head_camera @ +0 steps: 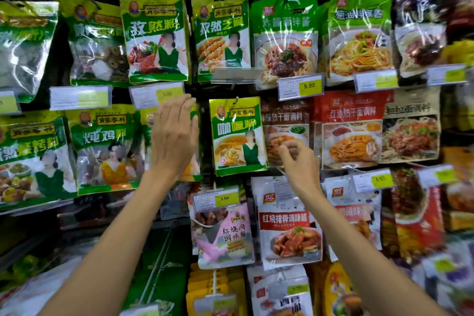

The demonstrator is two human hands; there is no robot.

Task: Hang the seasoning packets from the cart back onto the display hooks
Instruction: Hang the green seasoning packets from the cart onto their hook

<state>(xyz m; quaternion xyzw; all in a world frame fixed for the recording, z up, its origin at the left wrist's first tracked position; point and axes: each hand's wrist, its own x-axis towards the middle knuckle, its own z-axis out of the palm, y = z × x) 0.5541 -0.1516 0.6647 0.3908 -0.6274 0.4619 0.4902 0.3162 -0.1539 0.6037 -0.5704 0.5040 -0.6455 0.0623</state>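
A green and yellow curry seasoning packet [237,136] hangs from a display hook [236,99] in the middle row. My left hand [174,133] is raised flat, fingers straight, in front of the packet stack to its left, holding nothing. My right hand [297,161] hovers just right of the curry packet's lower edge, fingers loosely curled with nothing visibly between them. More green packets [154,36] hang in the row above. The cart is out of view.
Hanging packets fill the wall: green ones [102,149] to the left, red and brown noodle sauce packets [351,131] to the right, white ones [287,223] below. Price tags [301,87] jut out on hook ends. A dark gap runs behind the middle column.
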